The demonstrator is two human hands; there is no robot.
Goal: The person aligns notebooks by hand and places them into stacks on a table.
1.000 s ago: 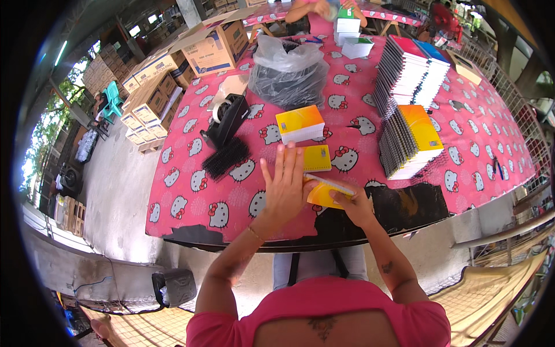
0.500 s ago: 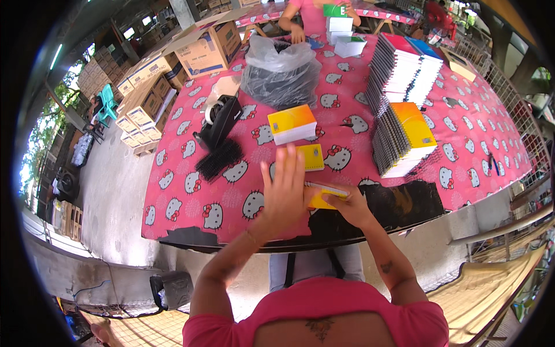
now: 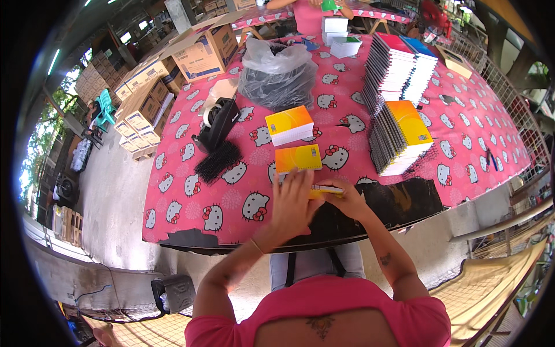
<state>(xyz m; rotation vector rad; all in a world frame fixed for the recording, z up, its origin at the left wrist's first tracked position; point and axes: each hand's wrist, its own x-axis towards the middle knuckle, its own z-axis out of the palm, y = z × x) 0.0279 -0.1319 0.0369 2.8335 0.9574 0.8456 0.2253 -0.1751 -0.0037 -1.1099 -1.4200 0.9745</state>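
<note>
My right hand (image 3: 348, 201) is closed on the edge of a small yellow spiral notebook (image 3: 327, 190), held at the table's near edge. Beside it, my left hand (image 3: 293, 202) reaches forward with fingers stretched and slightly apart; it covers the held notebook's left end. Its fingertips lie at the near edge of another yellow-orange notebook (image 3: 298, 158) on the table. Whether the left thumb grips the held notebook is hidden. Just beyond lies a stack of yellow-orange covered pads (image 3: 289, 125). Black binding coils (image 3: 218, 162) lie to the left.
A black tape dispenser (image 3: 218, 125), a clear plastic bag with black contents (image 3: 277, 75) and an open carton (image 3: 202, 52) stand left and behind. At right are tall stacks of yellow (image 3: 407, 139) and red (image 3: 396, 66) spiral notebooks, and pliers (image 3: 491, 159). Another person (image 3: 311, 16) works opposite.
My left hand has come down from its raised, flat pose toward the notebook on the table, uncovering more of its cover. The held notebook has tilted, showing its page edge.
</note>
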